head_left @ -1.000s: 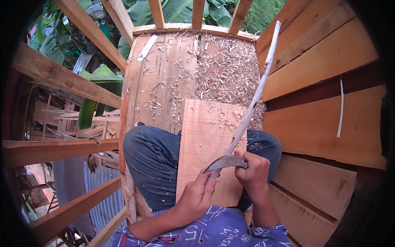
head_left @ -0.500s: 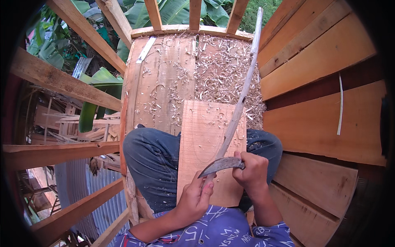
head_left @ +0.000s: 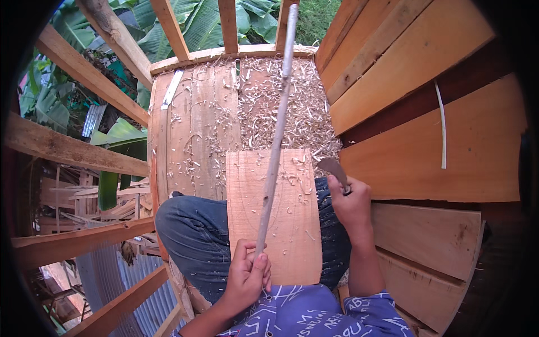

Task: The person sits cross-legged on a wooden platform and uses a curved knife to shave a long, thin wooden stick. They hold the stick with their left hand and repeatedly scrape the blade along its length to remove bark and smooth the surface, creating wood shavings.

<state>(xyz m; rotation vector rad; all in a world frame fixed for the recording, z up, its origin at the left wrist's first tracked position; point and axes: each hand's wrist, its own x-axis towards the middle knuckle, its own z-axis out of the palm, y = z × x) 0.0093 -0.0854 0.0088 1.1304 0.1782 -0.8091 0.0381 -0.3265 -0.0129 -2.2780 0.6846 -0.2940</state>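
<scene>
A long, thin wooden stick (head_left: 274,151) rises from my left hand (head_left: 247,272), whose fingers are wrapped round its lower end. It slants up and slightly right, its far end reaching the slatted railing. My right hand (head_left: 351,205) grips a knife by its handle, mostly hidden in the fist; the curved, dark blade (head_left: 331,167) points up and left, apart from the stick. Across my lap lies a flat wooden board (head_left: 292,236) with a few shavings on it and a faint curved line.
Curled wood shavings (head_left: 286,121) cover the plank floor (head_left: 205,129) ahead, thickest toward the right. Plank walling (head_left: 432,151) stands at the right, with a pale strip (head_left: 441,126) hanging on it. Wooden railing slats (head_left: 78,146) run along the left, with corrugated metal sheets (head_left: 140,281) beyond.
The knife has left the stick's near end and moved up and right with my right hand. The stick has swung more upright, and my left hand has shifted left and lower.
</scene>
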